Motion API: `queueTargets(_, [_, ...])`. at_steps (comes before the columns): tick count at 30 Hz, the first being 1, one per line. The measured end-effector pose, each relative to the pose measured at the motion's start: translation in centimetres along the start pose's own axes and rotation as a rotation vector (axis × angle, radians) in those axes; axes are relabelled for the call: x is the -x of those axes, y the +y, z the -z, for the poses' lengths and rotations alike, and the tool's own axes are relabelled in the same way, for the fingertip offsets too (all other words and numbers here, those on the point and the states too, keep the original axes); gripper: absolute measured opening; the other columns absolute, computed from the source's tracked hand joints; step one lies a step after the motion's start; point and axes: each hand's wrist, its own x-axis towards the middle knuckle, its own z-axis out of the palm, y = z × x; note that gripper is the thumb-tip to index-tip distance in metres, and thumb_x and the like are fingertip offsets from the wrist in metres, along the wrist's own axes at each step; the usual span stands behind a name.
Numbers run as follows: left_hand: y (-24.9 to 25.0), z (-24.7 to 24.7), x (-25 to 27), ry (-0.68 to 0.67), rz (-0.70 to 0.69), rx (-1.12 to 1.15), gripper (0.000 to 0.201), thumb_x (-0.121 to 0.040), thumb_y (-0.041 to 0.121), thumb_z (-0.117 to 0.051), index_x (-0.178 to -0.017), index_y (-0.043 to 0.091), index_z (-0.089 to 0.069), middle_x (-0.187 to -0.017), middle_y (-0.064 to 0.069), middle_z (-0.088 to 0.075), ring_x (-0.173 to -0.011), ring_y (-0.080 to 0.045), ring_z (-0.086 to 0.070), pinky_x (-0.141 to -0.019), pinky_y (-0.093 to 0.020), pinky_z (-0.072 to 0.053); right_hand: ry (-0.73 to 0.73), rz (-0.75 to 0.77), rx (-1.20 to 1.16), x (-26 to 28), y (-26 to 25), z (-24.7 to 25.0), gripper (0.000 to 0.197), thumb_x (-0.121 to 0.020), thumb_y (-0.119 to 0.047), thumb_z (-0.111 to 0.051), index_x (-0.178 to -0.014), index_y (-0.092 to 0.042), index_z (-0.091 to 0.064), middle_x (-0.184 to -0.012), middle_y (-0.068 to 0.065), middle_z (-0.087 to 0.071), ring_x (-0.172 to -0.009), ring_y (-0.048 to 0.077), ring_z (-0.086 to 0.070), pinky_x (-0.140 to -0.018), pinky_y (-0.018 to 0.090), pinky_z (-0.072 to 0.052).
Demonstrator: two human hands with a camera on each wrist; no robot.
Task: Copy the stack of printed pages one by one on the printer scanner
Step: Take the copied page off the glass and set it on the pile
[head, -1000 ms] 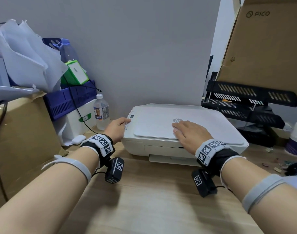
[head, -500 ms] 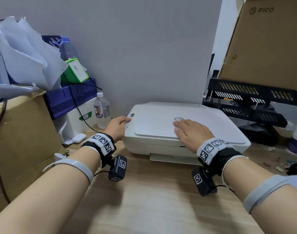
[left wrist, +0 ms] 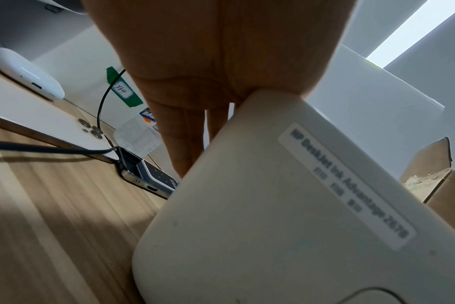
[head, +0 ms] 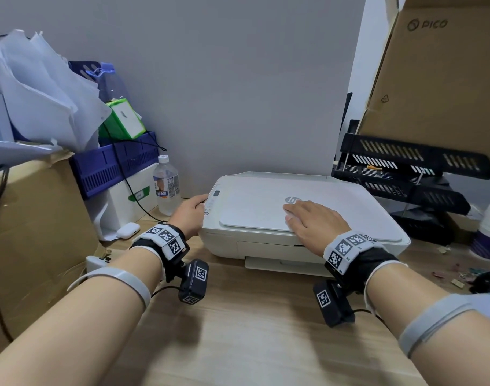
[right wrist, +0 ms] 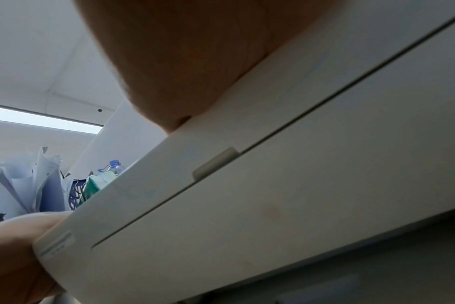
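A white printer (head: 335, 201) sits on the wooden desk (head: 252, 330) against the wall, its scanner lid down, so the glass is hidden. My right hand (head: 313, 218) lies flat on the lid near its front edge, fingers straight, just below the round logo. My left hand (head: 190, 215) rests at the printer's front left corner, one digit touching the button strip (head: 212, 201). In the left wrist view the left fingers (left wrist: 179, 144) hang straight beside the printer's (left wrist: 273, 216) side. The right wrist view shows my palm (right wrist: 195, 51) on the printer's (right wrist: 273, 185) top edge.
Left of the printer stand a water bottle (head: 166, 185), a white earbuds case (head: 128, 229), a blue basket (head: 110, 162), loose white papers (head: 37, 87) and a cardboard box (head: 29, 218). Black letter trays (head: 405, 168) and stacked paper cups (head: 489, 232) are at the right. A phone (left wrist: 39, 115) lies by the left wrist.
Both hands stay where they were on the printer. Only the head view has shifted a little.
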Motion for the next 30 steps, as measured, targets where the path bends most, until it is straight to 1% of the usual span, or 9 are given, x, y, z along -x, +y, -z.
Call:
queueTargets(4, [0.12, -0.02, 0.12, 0.001, -0.01, -0.009, 0.04, -0.103, 0.011, -0.033, -0.136, 0.016, -0.056, -0.115, -0.003, -0.061, -0.084, -0.017, -0.056, -0.078, -0.042, -0.055, -0.016, 0.007, 0.008, -0.06, 0.14, 0.05, 0.041, -0.102, -0.043, -0.026, -0.136, -0.034, -0.046, -0.144, -0.007, -0.049, -0.129, 0.019, -0.044, -0.107, 0.04, -0.034])
queueTargets(6, [0.2, -0.04, 0.14, 0.0, -0.011, -0.012, 0.04, -0.104, 0.011, -0.032, -0.137, 0.016, -0.055, -0.109, 0.0, -0.058, -0.078, -0.013, -0.054, -0.077, -0.042, -0.056, -0.015, 0.006, 0.009, -0.02, 0.12, 0.08, 0.041, -0.102, -0.043, -0.026, -0.137, -0.034, -0.046, -0.144, -0.007, -0.048, -0.129, 0.019, -0.043, -0.107, 0.04, -0.033])
queueTargets(11, [0.13, 0.03, 0.03, -0.014, 0.008, -0.005, 0.041, -0.103, 0.012, -0.032, -0.135, 0.019, -0.057, -0.108, -0.002, -0.06, -0.089, -0.024, -0.057, -0.08, -0.048, -0.056, -0.009, 0.005, 0.004, 0.03, 0.07, 0.09, 0.041, -0.102, -0.043, -0.026, -0.137, -0.034, -0.046, -0.144, -0.006, -0.049, -0.129, 0.019, -0.044, -0.107, 0.04, -0.033])
queueTargets(14, [0.01, 0.05, -0.06, -0.024, 0.031, 0.024, 0.04, -0.103, 0.012, -0.032, -0.131, 0.022, -0.058, -0.099, -0.003, -0.065, -0.084, -0.026, -0.057, -0.076, -0.052, -0.056, -0.018, -0.002, -0.004, 0.04, 0.12, 0.05, 0.042, -0.102, -0.044, -0.025, -0.139, -0.035, -0.044, -0.147, -0.006, -0.046, -0.132, 0.018, -0.041, -0.11, 0.04, -0.031])
queueTargets(18, [0.06, 0.05, 0.02, -0.029, 0.056, 0.051, 0.039, -0.103, 0.013, -0.032, -0.13, 0.023, -0.058, -0.088, 0.003, -0.064, -0.081, -0.027, -0.056, -0.073, -0.048, -0.054, -0.018, -0.003, -0.008, -0.04, 0.13, -0.01, 0.044, -0.102, -0.045, -0.025, -0.141, -0.035, -0.043, -0.148, -0.007, -0.045, -0.134, 0.017, -0.04, -0.111, 0.04, -0.03])
queueTargets(21, [0.24, 0.09, 0.21, -0.038, 0.059, 0.053, 0.039, -0.103, 0.014, -0.032, -0.13, 0.024, -0.058, -0.093, 0.002, -0.065, -0.084, -0.026, -0.058, -0.076, -0.051, -0.055, -0.018, -0.001, -0.009, -0.15, 0.21, -0.13, 0.044, -0.102, -0.045, -0.025, -0.14, -0.035, -0.043, -0.149, -0.008, -0.044, -0.134, 0.017, -0.04, -0.111, 0.04, -0.03])
queueTargets(24, [0.28, 0.15, 0.23, -0.037, 0.053, 0.05, 0.039, -0.104, 0.014, -0.032, -0.132, 0.023, -0.058, -0.1, 0.0, -0.065, -0.086, -0.024, -0.059, -0.075, -0.045, -0.055, -0.02, -0.002, -0.011, -0.19, 0.23, -0.17, 0.045, -0.102, -0.046, -0.024, -0.141, -0.036, -0.043, -0.149, -0.008, -0.044, -0.135, 0.018, -0.039, -0.111, 0.041, -0.03])
queueTargets(27, [0.18, 0.17, 0.16, -0.033, 0.061, 0.059, 0.039, -0.104, 0.014, -0.033, -0.134, 0.021, -0.057, -0.108, -0.004, -0.064, -0.094, -0.028, -0.061, -0.083, -0.053, -0.056, -0.012, 0.004, -0.003, -0.12, 0.2, -0.13, 0.044, -0.102, -0.045, -0.025, -0.139, -0.035, -0.044, -0.148, -0.008, -0.045, -0.133, 0.018, -0.041, -0.11, 0.041, -0.031])
queueTargets(30, [0.1, 0.14, 0.12, -0.03, 0.059, 0.061, 0.039, -0.104, 0.014, -0.033, -0.134, 0.021, -0.057, -0.11, -0.005, -0.064, -0.097, -0.03, -0.061, -0.084, -0.056, -0.056, -0.013, -0.003, -0.008, -0.11, 0.22, -0.17, 0.044, -0.102, -0.045, -0.025, -0.14, -0.035, -0.044, -0.149, -0.008, -0.044, -0.134, 0.017, -0.04, -0.111, 0.04, -0.03])
